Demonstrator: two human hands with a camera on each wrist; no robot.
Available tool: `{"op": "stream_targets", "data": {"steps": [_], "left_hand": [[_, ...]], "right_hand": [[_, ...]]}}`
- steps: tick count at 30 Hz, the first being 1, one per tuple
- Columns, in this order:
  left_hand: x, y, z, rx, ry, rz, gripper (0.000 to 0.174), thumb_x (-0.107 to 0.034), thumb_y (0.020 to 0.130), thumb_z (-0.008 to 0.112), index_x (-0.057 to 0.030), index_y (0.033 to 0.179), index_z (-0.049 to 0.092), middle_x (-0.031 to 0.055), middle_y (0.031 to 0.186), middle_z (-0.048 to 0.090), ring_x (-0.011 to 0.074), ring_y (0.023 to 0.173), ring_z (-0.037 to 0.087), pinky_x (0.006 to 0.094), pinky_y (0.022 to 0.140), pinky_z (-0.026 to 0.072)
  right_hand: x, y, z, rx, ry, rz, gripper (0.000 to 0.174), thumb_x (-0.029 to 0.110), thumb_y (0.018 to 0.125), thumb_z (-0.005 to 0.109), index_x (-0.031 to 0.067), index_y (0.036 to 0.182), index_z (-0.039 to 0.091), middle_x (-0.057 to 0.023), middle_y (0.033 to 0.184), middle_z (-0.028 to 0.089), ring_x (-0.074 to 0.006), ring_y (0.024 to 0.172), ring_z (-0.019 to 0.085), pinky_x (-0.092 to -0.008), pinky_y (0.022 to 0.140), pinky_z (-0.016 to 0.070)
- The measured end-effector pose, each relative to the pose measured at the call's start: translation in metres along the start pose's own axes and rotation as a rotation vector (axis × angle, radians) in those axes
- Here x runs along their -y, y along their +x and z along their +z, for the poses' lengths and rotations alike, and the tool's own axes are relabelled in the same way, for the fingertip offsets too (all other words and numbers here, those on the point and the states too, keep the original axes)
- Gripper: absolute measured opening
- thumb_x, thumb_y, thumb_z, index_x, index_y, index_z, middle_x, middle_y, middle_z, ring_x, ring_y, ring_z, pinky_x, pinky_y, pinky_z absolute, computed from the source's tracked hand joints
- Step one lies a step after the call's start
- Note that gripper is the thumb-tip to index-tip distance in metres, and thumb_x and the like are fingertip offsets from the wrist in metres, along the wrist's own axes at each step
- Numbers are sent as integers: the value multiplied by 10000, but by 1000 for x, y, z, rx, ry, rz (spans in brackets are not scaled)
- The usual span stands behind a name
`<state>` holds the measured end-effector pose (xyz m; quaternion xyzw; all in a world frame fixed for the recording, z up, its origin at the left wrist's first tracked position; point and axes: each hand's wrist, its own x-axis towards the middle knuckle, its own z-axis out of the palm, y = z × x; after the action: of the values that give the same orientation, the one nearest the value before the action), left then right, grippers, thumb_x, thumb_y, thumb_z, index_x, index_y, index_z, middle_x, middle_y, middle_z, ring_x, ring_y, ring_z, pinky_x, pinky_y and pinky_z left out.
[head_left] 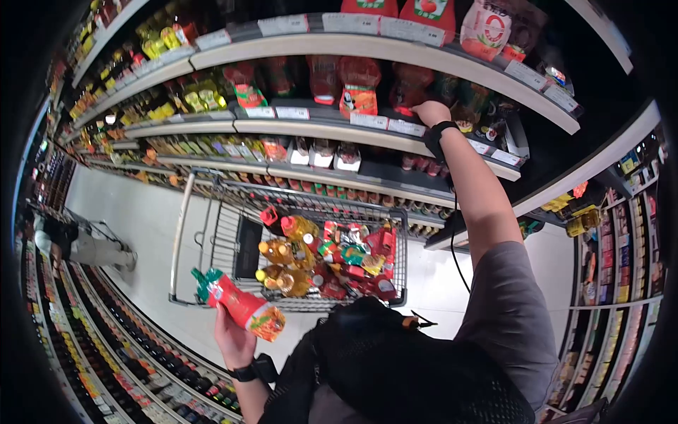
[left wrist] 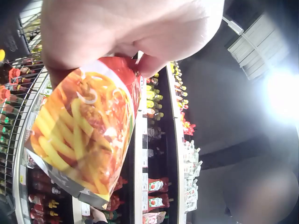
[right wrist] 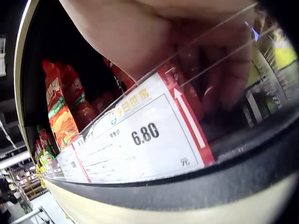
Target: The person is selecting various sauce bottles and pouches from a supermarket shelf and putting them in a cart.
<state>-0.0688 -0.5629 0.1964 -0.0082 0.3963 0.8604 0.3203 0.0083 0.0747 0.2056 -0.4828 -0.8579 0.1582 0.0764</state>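
My left hand grips a red ketchup pouch with a green cap, tilted over the near left corner of the cart. Pictures of fries and pasta cover the pouch's end in the left wrist view. At the shelf, my right hand reaches in behind the price labels, its fingers curled at the bottom of another red pouch. In the right wrist view a price label reading 6.80 partly covers the right hand. Standing to its left is a red pouch.
A metal shopping cart stands between me and the shelves, holding several oil bottles and red packages. Pale shelf edges run above and below my right hand. Another person is in the aisle at the left.
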Motion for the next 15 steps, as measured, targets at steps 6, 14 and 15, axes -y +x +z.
{"op": "stream_targets", "data": {"steps": [6, 14, 15], "left_hand": [[3, -11, 12, 26, 92, 59, 491, -388, 1037, 423, -14, 1353, 458, 174, 1241, 606, 322, 1154, 588, 495, 1023, 442], [3, -21, 46, -41, 100, 117, 457, -381, 1036, 430, -42, 1337, 486, 144, 1204, 633, 326, 1107, 611, 498, 989, 460], [4, -23, 49, -16, 132, 109, 452, -375, 1035, 434, -43, 1338, 486, 144, 1204, 633, 322, 1102, 613, 495, 989, 461]], "right_hand": [[8, 47, 19, -321, 3, -121, 453, 366, 923, 559, 80, 1269, 615, -172, 1265, 627, -326, 1146, 605, -421, 993, 451], [-5, 90, 28, -8, 135, 126, 393, 343, 883, 552, 100, 1149, 709, -154, 1260, 646, -340, 1155, 620, -478, 973, 471], [-6, 86, 22, 43, 114, 95, 373, 292, 848, 567, 75, 1111, 719, -167, 1202, 671, -350, 1109, 642, -480, 947, 492]]}}
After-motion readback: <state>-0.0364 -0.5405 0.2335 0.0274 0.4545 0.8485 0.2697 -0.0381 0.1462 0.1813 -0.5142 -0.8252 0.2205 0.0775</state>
